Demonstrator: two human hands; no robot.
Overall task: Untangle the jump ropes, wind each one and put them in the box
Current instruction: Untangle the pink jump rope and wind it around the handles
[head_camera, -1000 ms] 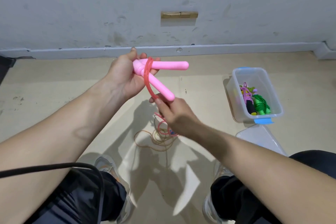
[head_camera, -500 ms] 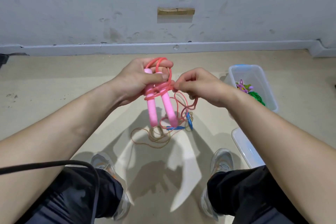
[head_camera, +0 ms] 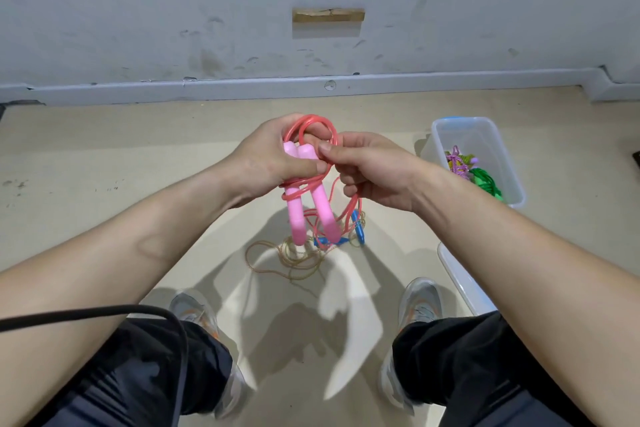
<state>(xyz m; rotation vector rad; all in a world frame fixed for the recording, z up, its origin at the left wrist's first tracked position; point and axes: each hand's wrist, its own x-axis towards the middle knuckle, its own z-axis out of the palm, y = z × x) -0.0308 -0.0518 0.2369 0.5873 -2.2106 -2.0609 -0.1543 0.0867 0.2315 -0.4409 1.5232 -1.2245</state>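
My left hand (head_camera: pixel 268 159) grips the two pink handles (head_camera: pixel 323 215) of a jump rope, which hang side by side pointing down. The red cord (head_camera: pixel 313 121) loops over the top of that hand and wraps across the handles. My right hand (head_camera: pixel 372 173) pinches the red cord right beside the handle tops, and more cord trails down from it. On the floor below lies a clear-tan rope (head_camera: pixel 294 258) with blue handles (head_camera: pixel 358 229), loosely piled. The clear plastic box (head_camera: pixel 485 139) stands at the right with a purple rope (head_camera: pixel 457 163) and a green rope (head_camera: pixel 488 185) inside.
The box's clear lid (head_camera: pixel 460 284) lies on the floor by my right knee. My shoes (head_camera: pixel 195 312) and dark trousers fill the bottom. A black cable (head_camera: pixel 104 314) crosses my left forearm. A grey wall with a baseboard (head_camera: pixel 311 85) closes the far side.
The handles swung from splayed out to hanging together. My right hand rose from below them to beside my left hand, drawing the red cord around the handles.
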